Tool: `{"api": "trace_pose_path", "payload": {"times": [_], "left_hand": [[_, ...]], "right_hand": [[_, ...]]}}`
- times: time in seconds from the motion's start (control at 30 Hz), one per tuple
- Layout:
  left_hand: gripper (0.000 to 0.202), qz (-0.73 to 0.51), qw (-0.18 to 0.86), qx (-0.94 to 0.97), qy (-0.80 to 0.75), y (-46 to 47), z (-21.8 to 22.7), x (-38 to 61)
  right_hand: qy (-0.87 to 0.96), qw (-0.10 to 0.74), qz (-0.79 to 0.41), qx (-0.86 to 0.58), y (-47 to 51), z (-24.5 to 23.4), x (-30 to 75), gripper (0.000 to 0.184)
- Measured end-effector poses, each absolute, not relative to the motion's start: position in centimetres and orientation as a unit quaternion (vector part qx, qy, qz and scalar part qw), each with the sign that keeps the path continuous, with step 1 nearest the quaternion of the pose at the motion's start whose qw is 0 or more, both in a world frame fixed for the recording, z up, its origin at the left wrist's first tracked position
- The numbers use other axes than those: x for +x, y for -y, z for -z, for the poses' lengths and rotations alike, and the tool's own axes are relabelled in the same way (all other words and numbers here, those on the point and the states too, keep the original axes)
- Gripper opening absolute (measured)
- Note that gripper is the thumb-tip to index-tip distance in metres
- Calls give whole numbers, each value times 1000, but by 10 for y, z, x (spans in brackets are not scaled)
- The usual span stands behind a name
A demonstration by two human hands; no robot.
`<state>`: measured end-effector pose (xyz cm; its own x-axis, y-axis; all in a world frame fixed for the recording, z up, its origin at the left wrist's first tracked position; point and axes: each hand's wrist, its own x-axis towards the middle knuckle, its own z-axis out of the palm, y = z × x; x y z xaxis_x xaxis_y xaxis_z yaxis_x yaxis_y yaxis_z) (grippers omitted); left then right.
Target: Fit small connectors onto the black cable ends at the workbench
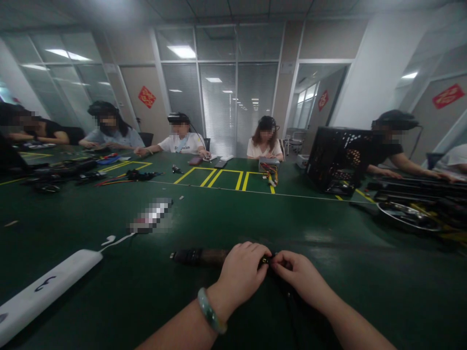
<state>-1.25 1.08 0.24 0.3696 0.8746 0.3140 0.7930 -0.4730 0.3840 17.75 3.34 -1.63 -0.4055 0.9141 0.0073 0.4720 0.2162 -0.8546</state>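
Note:
My left hand [241, 274] and my right hand [299, 278] meet low in the middle of the view, over a dark green table [233, 218]. Both are closed, pinching a small dark part with a yellow spot [265, 261] between their fingertips. A dark, long bundle [199, 256] lies flat on the table and runs left from under my left hand. Dark cable trails down from my right hand toward me. A pale green bangle [210, 311] circles my left wrist.
A white power strip [47, 287] with a cord lies at the lower left. A black computer case [337, 158] stands at the right, a metal dish [406, 216] beyond it. Cables and tools [91, 175] lie far left. Several people sit around the far side.

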Motion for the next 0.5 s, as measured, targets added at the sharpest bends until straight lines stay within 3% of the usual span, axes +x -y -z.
{"api": "trace_pose_path", "payload": {"times": [0.5], "left_hand": [[11,-240,78,832,-493,-13,2,-14]], "right_hand": [[730,289,-395,-478,-35,25,180,13]]}}
